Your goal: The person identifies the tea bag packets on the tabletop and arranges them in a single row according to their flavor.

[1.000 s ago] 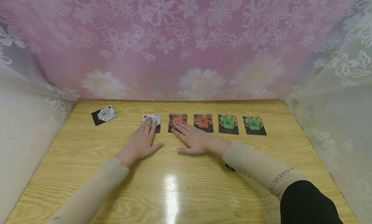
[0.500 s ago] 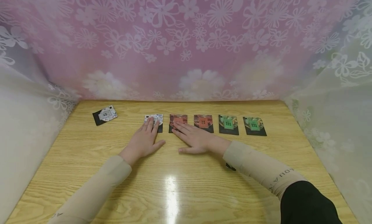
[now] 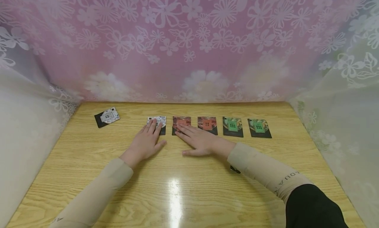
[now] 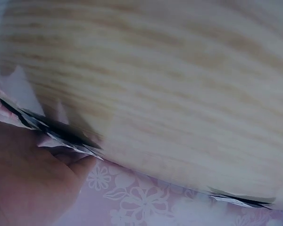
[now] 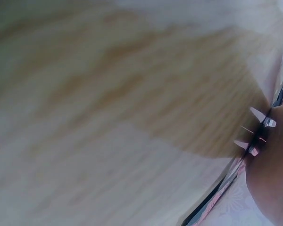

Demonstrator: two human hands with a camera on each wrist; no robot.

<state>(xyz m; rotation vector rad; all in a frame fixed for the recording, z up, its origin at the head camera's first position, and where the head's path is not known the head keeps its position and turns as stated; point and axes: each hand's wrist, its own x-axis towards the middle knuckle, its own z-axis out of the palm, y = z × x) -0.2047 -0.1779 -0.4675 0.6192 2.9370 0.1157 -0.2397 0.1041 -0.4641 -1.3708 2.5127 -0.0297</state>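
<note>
My left hand (image 3: 143,143) lies over a small flat white-and-black packet (image 3: 163,130), its straight fingertips resting on the front. Beside it, the extended fingers of my right hand (image 3: 200,143) rest on a red-and-black packet (image 3: 181,119). Both thumbs point inward, apart from each other. A second red packet (image 3: 207,124) and two green ones, a nearer green packet (image 3: 232,126) and an outermost green packet (image 3: 259,128), continue the row to the right. In the wrist views, the left hand (image 4: 33,179) and right hand (image 5: 273,165) show at the edges, beside thin packet edges.
Another white-and-black packet (image 3: 107,117) lies tilted at the far left, away from the row. A small dark object (image 3: 235,169) peeks out from under the right sleeve. A pink flowered curtain (image 3: 189,57) closes off the back of the wooden table (image 3: 142,198).
The left hand has slid the white packet slightly right, toward the red one, and its thumb has since drawn in a little. The right hand has stayed on the red packet.
</note>
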